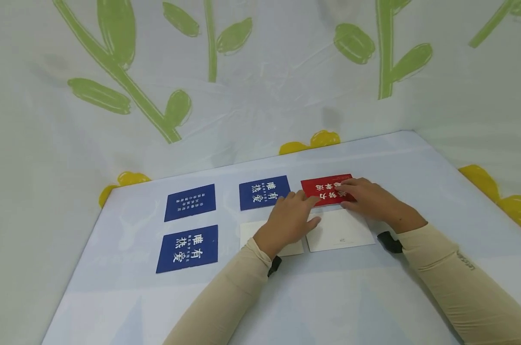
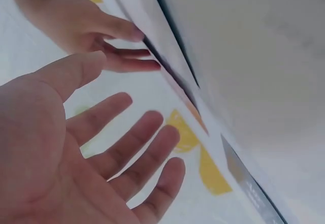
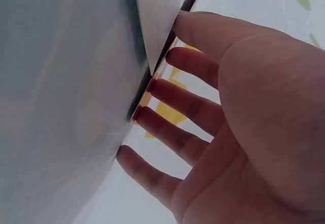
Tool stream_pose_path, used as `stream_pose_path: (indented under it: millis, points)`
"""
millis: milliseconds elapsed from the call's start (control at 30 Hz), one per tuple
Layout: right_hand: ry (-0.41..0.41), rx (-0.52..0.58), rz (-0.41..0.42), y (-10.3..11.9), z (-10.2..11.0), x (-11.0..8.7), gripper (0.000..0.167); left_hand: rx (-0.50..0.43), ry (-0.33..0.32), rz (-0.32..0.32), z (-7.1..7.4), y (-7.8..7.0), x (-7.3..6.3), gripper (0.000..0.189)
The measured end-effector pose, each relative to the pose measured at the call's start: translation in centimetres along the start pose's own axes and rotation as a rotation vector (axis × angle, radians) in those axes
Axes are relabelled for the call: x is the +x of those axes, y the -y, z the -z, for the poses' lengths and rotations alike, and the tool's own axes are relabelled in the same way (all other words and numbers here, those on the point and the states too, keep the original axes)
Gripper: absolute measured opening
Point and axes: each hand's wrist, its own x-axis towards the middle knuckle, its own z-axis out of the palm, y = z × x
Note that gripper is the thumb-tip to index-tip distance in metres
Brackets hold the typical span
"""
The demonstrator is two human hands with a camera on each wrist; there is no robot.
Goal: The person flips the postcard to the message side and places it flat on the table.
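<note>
A red card [image 1: 328,189] with white lettering lies at the back right of the table. My right hand [image 1: 373,200] rests at its right side, fingertips on the card and thumb by its near right corner. In the right wrist view those fingers [image 3: 188,107] are spread and nearly straight along the card edge. My left hand [image 1: 288,221] hovers over a white card [image 1: 292,248] and overlaps the corner of a blue card [image 1: 262,191]. Its fingers [image 2: 147,148] are loosely spread with nothing between them in the left wrist view. Another white card [image 1: 341,231] lies just below the red one.
Two more blue cards with white lettering lie to the left, one at the back [image 1: 190,202] and one nearer [image 1: 188,248]. Behind the table [image 1: 126,287] hangs a pale cloth backdrop [image 1: 269,96] with green leaves and yellow flowers.
</note>
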Motion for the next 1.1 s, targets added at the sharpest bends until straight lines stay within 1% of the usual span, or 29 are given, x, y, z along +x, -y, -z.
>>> stream_pose_path:
  millis: [100, 200, 333, 433, 600, 733, 867, 1000, 1100]
  points:
    - [0.002, -0.003, 0.009, 0.2, 0.0, 0.1, 0.059, -0.002, 0.011, 0.027, 0.0, 0.2, 1.1, 0.061]
    - [0.008, 0.005, 0.019, 0.4, -0.1, 0.3, 0.056, -0.029, 0.036, 0.055, -0.2, 0.6, 1.8, 0.063]
    - [0.004, 0.008, 0.043, 0.5, -0.3, 0.4, 0.051, -0.072, 0.061, 0.092, -0.7, 1.3, 2.4, 0.063]
    - [-0.010, 0.002, 0.059, 0.6, -0.2, 0.5, 0.047, -0.089, 0.060, 0.109, -0.9, 1.8, 2.6, 0.062]
    - [-0.015, 0.008, 0.049, 0.9, 0.2, 0.4, 0.044, -0.106, 0.027, 0.105, -0.9, 2.2, 2.8, 0.053]
    - [-0.020, 0.017, 0.047, 0.9, 0.6, 0.2, 0.042, -0.132, -0.003, 0.108, -0.7, 2.1, 3.0, 0.045]
    - [-0.035, 0.019, 0.059, 0.7, 0.7, 0.1, 0.037, -0.167, -0.030, 0.124, -0.7, 1.9, 3.1, 0.042]
    - [-0.049, 0.041, 0.055, 0.6, 0.8, 0.1, 0.036, -0.181, -0.078, 0.136, -0.9, 1.9, 3.4, 0.039]
    - [-0.067, 0.063, 0.056, 0.6, 0.8, 0.0, 0.036, -0.183, -0.101, 0.132, -1.2, 2.0, 3.7, 0.036]
